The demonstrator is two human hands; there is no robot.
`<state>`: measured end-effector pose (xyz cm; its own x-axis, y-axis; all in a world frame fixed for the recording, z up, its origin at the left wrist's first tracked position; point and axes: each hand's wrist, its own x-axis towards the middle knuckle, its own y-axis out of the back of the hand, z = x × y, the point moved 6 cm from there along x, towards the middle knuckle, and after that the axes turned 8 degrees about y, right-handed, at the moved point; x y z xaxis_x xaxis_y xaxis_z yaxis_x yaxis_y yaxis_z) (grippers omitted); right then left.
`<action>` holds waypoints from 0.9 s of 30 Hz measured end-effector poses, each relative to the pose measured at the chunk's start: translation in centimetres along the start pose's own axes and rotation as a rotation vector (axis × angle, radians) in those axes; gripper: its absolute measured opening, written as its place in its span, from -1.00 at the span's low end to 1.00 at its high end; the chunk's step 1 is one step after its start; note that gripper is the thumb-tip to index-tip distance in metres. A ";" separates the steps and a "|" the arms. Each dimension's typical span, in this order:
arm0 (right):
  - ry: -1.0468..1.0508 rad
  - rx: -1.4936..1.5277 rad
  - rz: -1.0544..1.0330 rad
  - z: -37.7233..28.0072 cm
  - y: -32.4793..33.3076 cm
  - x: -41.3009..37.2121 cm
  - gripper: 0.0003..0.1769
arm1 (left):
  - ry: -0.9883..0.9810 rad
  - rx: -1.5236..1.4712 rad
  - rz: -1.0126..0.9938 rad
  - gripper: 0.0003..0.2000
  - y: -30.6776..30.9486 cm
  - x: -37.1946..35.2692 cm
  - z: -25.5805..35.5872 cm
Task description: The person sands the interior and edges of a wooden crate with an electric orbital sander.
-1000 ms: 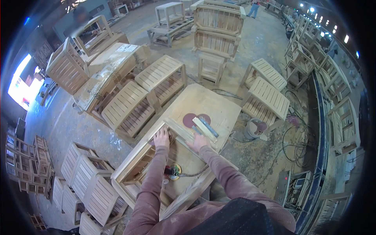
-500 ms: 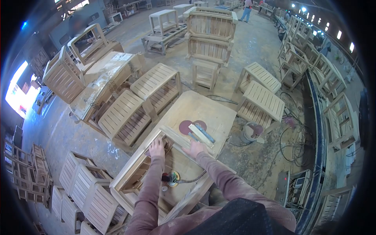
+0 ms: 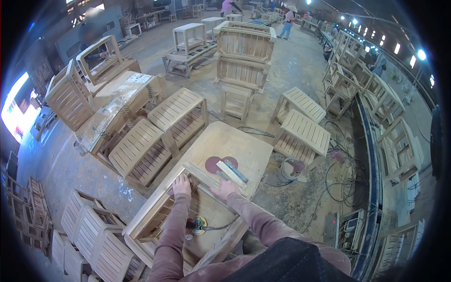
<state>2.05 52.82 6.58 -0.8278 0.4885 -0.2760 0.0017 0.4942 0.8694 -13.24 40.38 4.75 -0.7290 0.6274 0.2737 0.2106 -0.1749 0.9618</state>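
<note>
A slatted wooden furniture frame (image 3: 148,209) lies on its side on the plywood-topped workbench (image 3: 249,145). My left hand (image 3: 181,184) is at the frame's far corner, fingers bent over the inner edge; whether a small thing is under them is hidden. My right hand (image 3: 225,189) grips the adjoining rail, its fingertips partly hidden. Beyond it lie dark red sanding discs (image 3: 213,164), a pale wood strip (image 3: 230,174) and a blue-grey strip (image 3: 236,171). Inside the frame a round yellow-and-green tool (image 3: 200,224), perhaps a sander, rests with a dark hose attached.
Slatted stools (image 3: 136,143) stand to the left, others (image 3: 303,134) to the right. A bucket (image 3: 291,168) and coiled cables (image 3: 345,181) are on the floor at right. Stacked slatted frames (image 3: 244,51) rise ahead. A person in blue trousers (image 3: 285,29) stands far off.
The whole scene has shifted slightly left and down as my head moved. Both hands remain at the same corner of the frame, with little change in their grip.
</note>
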 end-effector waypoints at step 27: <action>0.008 0.002 0.008 -0.4 0.6 0.2 -0.23 | -0.006 -0.021 -0.115 -0.76 0.3 -0.3 -1.0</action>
<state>1.67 52.89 7.28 -0.8321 0.4866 -0.2661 0.0091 0.4916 0.8708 -13.62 39.35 4.94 -0.7439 0.6485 0.1613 0.1119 -0.1170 0.9868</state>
